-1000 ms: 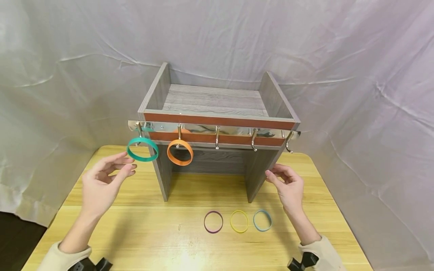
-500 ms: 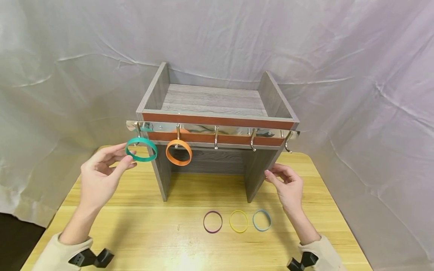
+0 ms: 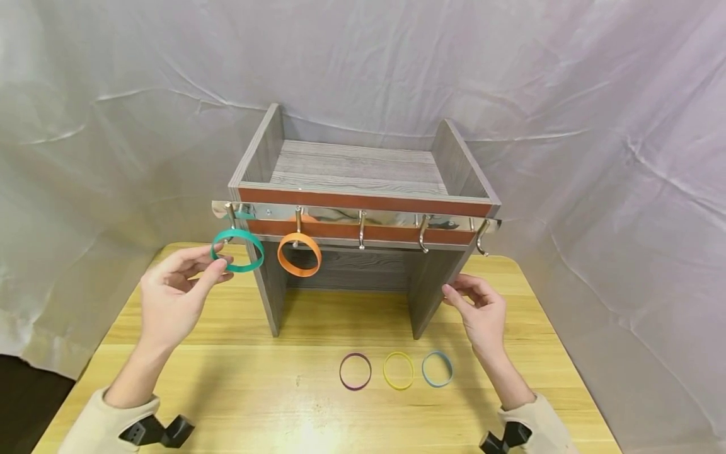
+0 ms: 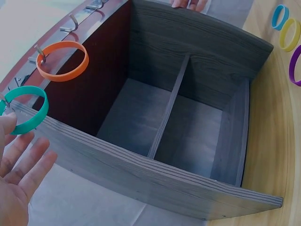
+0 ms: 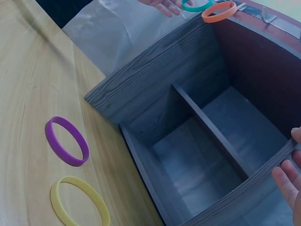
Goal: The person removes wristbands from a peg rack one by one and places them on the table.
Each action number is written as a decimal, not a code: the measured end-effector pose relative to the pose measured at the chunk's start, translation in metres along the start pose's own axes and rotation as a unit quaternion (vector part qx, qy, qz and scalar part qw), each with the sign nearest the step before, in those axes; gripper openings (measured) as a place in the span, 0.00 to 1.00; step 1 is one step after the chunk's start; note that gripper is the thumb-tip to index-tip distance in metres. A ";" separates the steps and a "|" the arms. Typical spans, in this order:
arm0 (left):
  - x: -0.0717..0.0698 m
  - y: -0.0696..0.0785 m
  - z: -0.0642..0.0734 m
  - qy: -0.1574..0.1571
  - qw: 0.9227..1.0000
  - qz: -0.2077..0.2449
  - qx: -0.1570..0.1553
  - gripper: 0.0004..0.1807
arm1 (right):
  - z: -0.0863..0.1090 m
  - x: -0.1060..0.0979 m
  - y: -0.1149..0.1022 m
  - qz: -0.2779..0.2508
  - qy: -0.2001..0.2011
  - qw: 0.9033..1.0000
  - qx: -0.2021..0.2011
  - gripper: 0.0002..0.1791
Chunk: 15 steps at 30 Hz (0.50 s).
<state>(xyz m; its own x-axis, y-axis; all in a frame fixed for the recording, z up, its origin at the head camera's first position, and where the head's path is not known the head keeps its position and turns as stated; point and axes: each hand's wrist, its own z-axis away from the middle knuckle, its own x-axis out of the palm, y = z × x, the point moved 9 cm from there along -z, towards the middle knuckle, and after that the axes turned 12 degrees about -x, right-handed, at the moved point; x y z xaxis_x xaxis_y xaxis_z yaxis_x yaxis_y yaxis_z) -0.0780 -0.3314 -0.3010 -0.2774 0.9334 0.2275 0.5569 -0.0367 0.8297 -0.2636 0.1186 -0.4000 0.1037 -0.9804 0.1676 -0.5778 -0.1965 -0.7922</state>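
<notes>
A green silicone wristband hangs at the leftmost hook of a metal hook strip. My left hand pinches its left side between thumb and index finger, the other fingers loosely bent. An orange wristband hangs from the second hook, untouched. My right hand holds the front edge of the wooden shelf's right side panel, thumb on the inner side and fingers on the outer, as the right wrist view shows its fingertips there.
Purple, yellow and blue wristbands lie in a row on the wooden table before the shelf. Three bare hooks, including the middle hook, stick out to the right. Grey cloth surrounds the table's back and sides.
My left thumb and index finger have closed on the green wristband, which has shifted very slightly. The right hand stays on the panel.
</notes>
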 end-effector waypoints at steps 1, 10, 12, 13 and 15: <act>0.000 0.000 0.000 0.000 1.000 0.002 0.000 0.16 | 0.000 0.000 0.000 0.001 -0.001 1.000 0.000 0.11; 0.000 0.003 -0.001 0.007 1.000 -0.021 -0.011 0.13 | 0.001 -0.001 -0.001 0.003 -0.002 1.000 0.005 0.11; -0.001 0.004 -0.002 0.005 1.000 -0.006 -0.007 0.14 | 0.000 0.000 0.000 0.005 -0.001 1.000 0.008 0.11; -0.002 0.004 -0.002 0.005 1.000 0.001 -0.005 0.15 | 0.000 0.000 0.000 0.006 -0.002 1.000 0.009 0.11; -0.004 0.006 -0.003 0.008 1.000 0.016 0.000 0.16 | -0.001 0.000 0.000 0.008 -0.003 1.000 0.012 0.11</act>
<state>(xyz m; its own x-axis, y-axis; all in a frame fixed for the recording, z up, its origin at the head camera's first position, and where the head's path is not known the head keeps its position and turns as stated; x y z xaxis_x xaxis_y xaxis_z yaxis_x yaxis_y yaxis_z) -0.0761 -0.3360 -0.2957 -0.2714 0.9261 0.2622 0.5652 -0.0671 0.8222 -0.2639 0.1186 -0.3995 0.0988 -0.9836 0.1509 -0.5602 -0.1803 -0.8085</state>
